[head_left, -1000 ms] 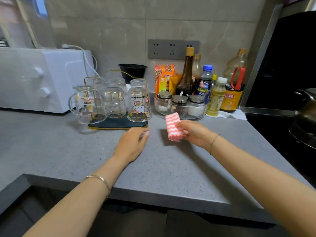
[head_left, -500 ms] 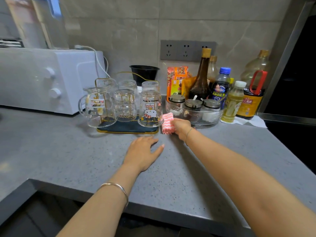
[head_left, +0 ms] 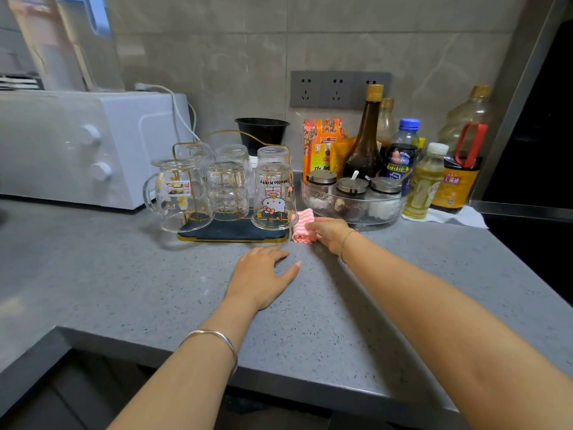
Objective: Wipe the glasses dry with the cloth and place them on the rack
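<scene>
Glasses (head_left: 228, 190) stand mouth-down on the rack (head_left: 232, 234) at the back of the table (head_left: 124, 274), none of them in either of our hands; we work toward them from the near edge. Nearest us, the left hand (head_left: 263, 274) lies flat on the table, fingers straight and relaxed, holding nothing, a little in front of the rack. Beyond it, the right hand (head_left: 330, 235) grasps the folded cloth (head_left: 302, 226) by its right side. The cloth sits on the table, just beside the rack's right end and close under the cartoon glass (head_left: 274, 197).

With no glass out on the table, we judge the wiping done or nearly so, and the step in hand to be parking the cloth. To do it well, we hold the cloth low and let the fingers loosen without pushing leftward. The cartoon glass stands at the very corner of the rack, its rim seeming to hang over the edge, so a nudge could tip it. We draw the hand back toward us, not sideways, because the bowl (head_left: 393, 212) sits just to its right. The left hand is well placed to steady the rack if it slides. Farther back, the mug (head_left: 176, 193) and the rear glasses (head_left: 273, 154) look settled, and the bottles (head_left: 366, 144) need no touching.
</scene>
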`<state>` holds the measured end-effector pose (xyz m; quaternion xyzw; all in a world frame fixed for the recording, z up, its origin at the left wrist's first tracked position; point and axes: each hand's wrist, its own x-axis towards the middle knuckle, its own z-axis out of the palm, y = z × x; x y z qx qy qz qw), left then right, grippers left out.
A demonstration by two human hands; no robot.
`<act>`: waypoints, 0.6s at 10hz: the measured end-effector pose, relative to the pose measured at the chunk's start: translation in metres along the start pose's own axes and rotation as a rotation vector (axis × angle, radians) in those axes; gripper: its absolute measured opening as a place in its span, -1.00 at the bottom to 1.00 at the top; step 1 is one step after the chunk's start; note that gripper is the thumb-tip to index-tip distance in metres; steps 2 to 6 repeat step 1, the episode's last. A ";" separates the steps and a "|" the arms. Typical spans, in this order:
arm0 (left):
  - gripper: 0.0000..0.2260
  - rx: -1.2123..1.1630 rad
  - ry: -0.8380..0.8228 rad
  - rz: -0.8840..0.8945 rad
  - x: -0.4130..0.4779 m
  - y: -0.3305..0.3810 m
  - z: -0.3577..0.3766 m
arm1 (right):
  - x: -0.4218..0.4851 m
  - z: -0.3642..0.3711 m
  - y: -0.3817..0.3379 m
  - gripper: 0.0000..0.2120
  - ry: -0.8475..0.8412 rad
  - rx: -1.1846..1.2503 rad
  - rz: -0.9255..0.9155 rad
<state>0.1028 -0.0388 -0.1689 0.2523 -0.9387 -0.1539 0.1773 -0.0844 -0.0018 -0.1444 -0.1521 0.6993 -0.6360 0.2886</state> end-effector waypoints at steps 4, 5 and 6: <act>-0.50 -0.005 0.006 0.001 0.001 0.001 -0.002 | -0.006 -0.002 0.003 -0.69 0.056 -0.003 -0.014; -0.50 -0.005 0.006 0.001 0.001 0.001 -0.002 | -0.006 -0.002 0.003 -0.69 0.056 -0.003 -0.014; -0.50 -0.005 0.006 0.001 0.001 0.001 -0.002 | -0.006 -0.002 0.003 -0.69 0.056 -0.003 -0.014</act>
